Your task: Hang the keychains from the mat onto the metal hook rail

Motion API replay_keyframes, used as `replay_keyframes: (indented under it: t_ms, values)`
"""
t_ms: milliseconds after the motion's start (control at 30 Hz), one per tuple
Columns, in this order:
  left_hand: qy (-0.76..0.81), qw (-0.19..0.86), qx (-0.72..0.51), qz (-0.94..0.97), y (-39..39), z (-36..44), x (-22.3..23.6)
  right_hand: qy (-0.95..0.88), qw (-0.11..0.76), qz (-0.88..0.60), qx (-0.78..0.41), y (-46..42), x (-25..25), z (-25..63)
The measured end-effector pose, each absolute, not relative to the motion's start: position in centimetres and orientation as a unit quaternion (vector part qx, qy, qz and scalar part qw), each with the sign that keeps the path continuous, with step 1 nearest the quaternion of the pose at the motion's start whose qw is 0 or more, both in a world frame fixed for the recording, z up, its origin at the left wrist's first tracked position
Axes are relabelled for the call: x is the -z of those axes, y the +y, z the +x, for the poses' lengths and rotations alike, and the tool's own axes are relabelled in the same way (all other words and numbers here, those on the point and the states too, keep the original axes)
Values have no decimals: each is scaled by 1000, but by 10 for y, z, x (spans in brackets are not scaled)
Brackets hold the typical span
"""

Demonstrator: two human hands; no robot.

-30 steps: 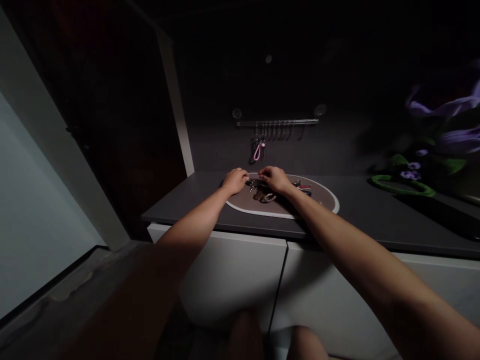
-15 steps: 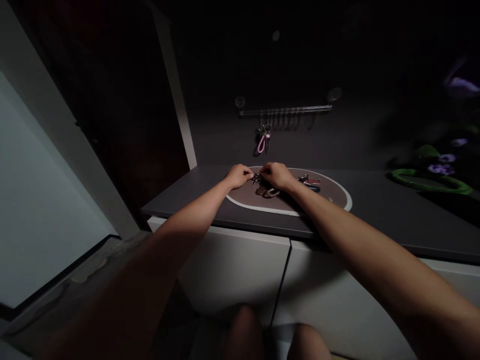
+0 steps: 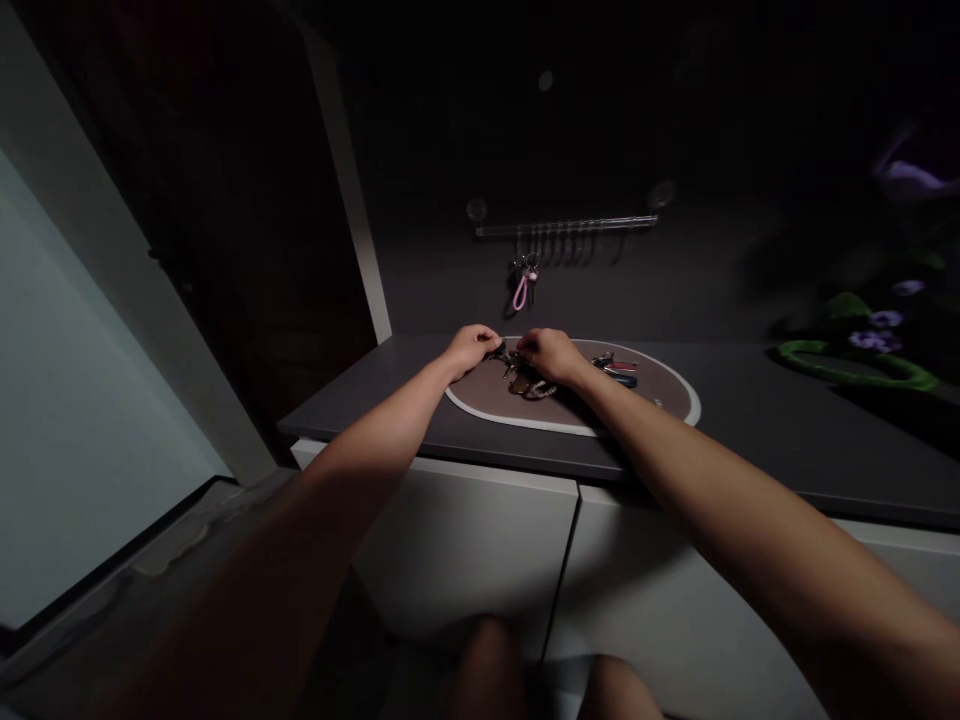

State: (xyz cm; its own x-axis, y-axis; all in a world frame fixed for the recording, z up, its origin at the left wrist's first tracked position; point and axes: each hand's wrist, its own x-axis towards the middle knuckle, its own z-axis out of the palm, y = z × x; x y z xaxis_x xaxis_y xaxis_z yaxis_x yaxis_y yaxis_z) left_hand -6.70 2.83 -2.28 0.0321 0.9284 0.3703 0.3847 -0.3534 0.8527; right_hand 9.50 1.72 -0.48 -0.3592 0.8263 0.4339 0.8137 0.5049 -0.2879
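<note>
On the oval brown mat (image 3: pixel 487 403) with a white border, a bunch of keys (image 3: pixel 507 364) lies between my two hands. My left hand (image 3: pixel 470 347) is closed at the bunch's left end, thumb and fingers pinching a dark part of it. At its right end my right hand (image 3: pixel 553 355) has its fingers curled down, pinched against the bunch; its fingertips are partly hidden. Just below the hands are a brown fob (image 3: pixel 519 384) and a beaded loop (image 3: pixel 543 390). More keys and small items, one red and one dark blue (image 3: pixel 624 381), lie right of my right wrist.
On the wall above, a clear rail (image 3: pixel 570 227) carries several hooks. Keys with a pink loop (image 3: pixel 520 292) hang from its left part. Purple flowers (image 3: pixel 877 338) and a green ring (image 3: pixel 855 365) stand at the right of the dark counter (image 3: pixel 757 430). White cabinet doors (image 3: pixel 480 540) are below.
The view has shifted slightly. My left fingers have drawn a little left with a dark piece of the key bunch, while my right hand stays nearly in place over the mat.
</note>
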Motion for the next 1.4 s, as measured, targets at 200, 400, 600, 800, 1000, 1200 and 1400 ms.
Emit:
replay_keyframes:
  t_ms: [200,400,600,800,1000,1200,1400]
  values:
    - [457,369,-541,603,32,-68,20,-826,262,-498,-10,16,4,95]
    - [388,475,-563,553,25,-67,13,-813,320,-486,-25,10,-1,95]
    - [300,543,-556,553,19,-67,12,-783,452,-418,-86,9,-3,95]
    - [272,558,-548,561,19,-67,12,-781,473,-373,-166,18,1,96]
    - [269,560,-535,572,18,-66,13,-794,473,-360,-129,22,4,98]
    - [280,555,-526,580,17,-65,13,-803,465,-362,-85,17,1,99]
    - [304,534,-531,584,17,-63,12,-787,490,-360,-109,21,2,98]
